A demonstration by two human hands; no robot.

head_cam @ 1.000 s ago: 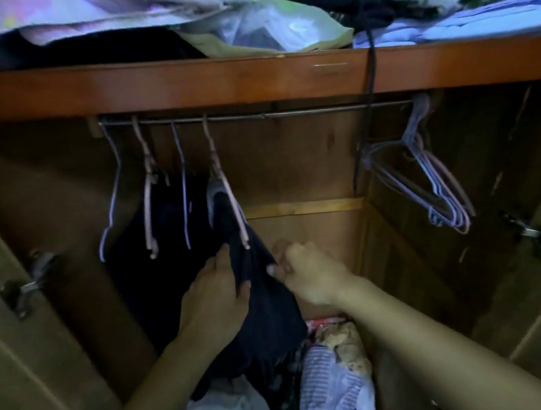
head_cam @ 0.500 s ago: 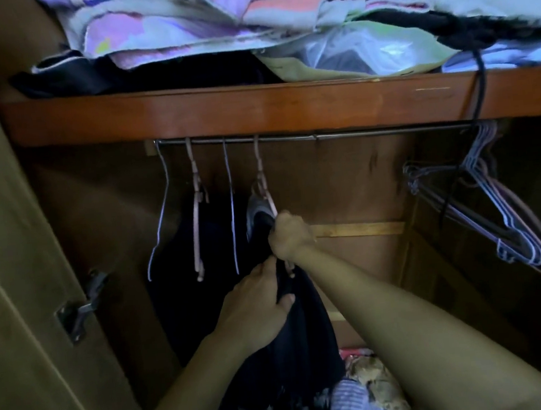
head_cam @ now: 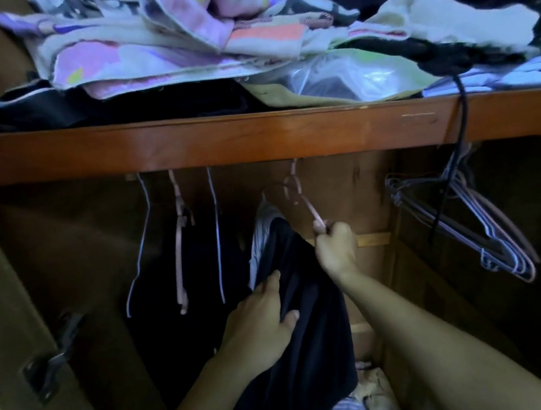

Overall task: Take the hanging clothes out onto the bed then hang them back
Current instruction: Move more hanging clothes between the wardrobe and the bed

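Observation:
A dark garment with a pale lining hangs inside the wooden wardrobe on a pink hanger, whose hook reaches up behind the shelf edge. My right hand pinches the lower end of that pink hanger's arm. Lower down, my left hand grips a fold of the dark garment. To the left, more dark clothes hang on three thin hangers. The rail is hidden behind the shelf.
A wooden shelf crosses the view, piled with folded fabrics and a plastic bag. A bunch of bare hangers and a black cord hang at the right. Crumpled cloth lies on the wardrobe floor. A door hinge sits at the left.
The pink hanger has slid right along the rail, away from the other three. My right hand moved right and now pinches the hanger's arm. The view tilted up, hiding the rail.

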